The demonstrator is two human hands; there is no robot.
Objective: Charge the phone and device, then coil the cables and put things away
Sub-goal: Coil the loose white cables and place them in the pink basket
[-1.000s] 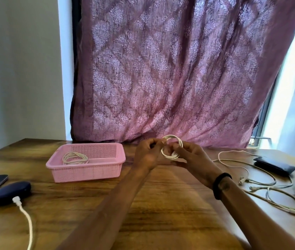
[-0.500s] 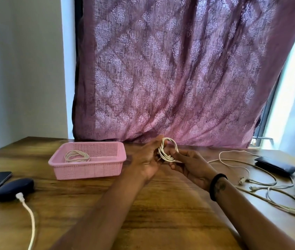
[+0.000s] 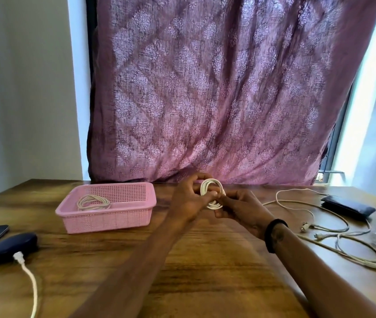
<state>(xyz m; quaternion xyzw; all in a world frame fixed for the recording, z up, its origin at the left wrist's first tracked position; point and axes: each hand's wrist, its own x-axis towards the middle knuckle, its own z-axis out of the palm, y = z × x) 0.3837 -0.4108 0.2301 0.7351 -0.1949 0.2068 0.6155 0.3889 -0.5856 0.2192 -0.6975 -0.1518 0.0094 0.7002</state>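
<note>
My left hand (image 3: 186, 199) and right hand (image 3: 239, 208) grip the coiled white cable (image 3: 212, 193); next it goes in the pink basket (image 3: 106, 220).

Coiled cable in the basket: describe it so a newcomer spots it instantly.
Find the pink basket on the wooden table, left of the hands. The coiled cable lies inside, against its left end. Unlike the small coil held between both hands or the loose cables sprawled at right, it rests untouched and neatly looped.
</note>
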